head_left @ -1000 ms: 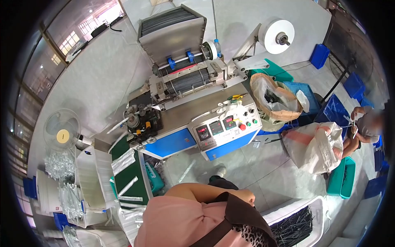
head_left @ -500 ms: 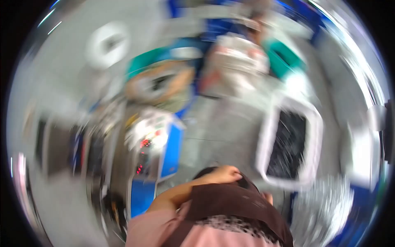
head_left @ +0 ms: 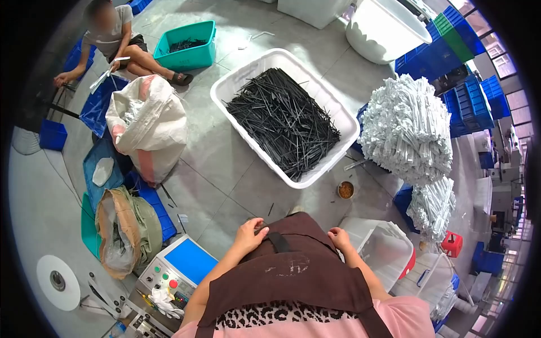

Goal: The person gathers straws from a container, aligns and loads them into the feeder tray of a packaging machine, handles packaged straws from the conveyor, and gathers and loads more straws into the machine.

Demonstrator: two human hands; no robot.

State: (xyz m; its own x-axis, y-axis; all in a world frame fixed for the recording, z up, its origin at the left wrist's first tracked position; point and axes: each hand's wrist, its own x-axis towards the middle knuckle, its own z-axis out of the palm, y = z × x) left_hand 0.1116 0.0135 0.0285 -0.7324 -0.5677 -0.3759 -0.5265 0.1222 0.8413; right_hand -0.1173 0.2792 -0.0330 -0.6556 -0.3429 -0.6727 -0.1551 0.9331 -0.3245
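My left hand is closed at the upper left edge of the brown apron on my lap, its fingertips pinching the cloth beside a dark strap. On the opposite side, my right hand has curled fingers on the apron's right edge. Ahead of my knees stands a white tub heaped with thin black strips. Left of my left arm is a control box with a blue top and coloured buttons.
An open white sack and a paper-lined bag stand left. Bundled silvery strips are piled right, near a small round tin. A person sits at the far left by a green bin. Clear bins flank my right arm.
My view has swung left to right and sharpened from a blur, so the white tub now lies more central. My right hand has come further into view, and my left hand remains at the apron.
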